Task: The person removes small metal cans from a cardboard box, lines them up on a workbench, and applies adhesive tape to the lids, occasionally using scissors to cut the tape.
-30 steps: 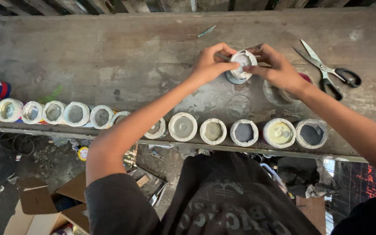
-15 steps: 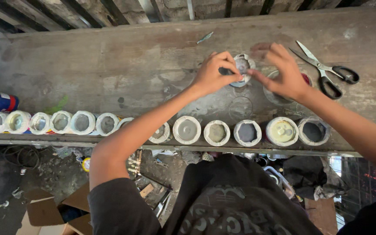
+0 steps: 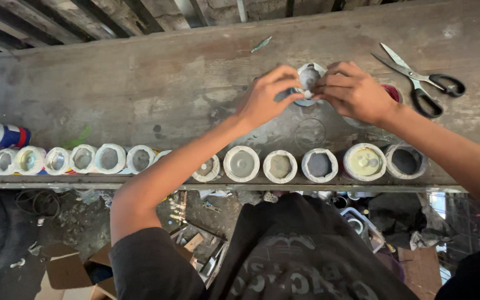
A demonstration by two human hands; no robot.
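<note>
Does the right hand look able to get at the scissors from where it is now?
Probably yes. The right hand is on the small cup that both hands hold, and the scissors lie apart to its right on bare bench, with nothing between; it would have to let go of the cup first.

Roughly twelve white-rimmed pots (image 3: 241,164) lined up along the counter (image 3: 140,83) front edge, plus one more pot (image 3: 309,75) up between two hands. One pair of scissors (image 3: 424,83), upper right.

Worn grey wooden workbench (image 3: 112,83), stained, scratched. Dark slatted timber wall (image 3: 84,14) behind. Below bench edge: dirt floor (image 3: 79,228), cardboard scraps (image 3: 65,269), cable tangle (image 3: 37,203). Dim daylight.
</note>
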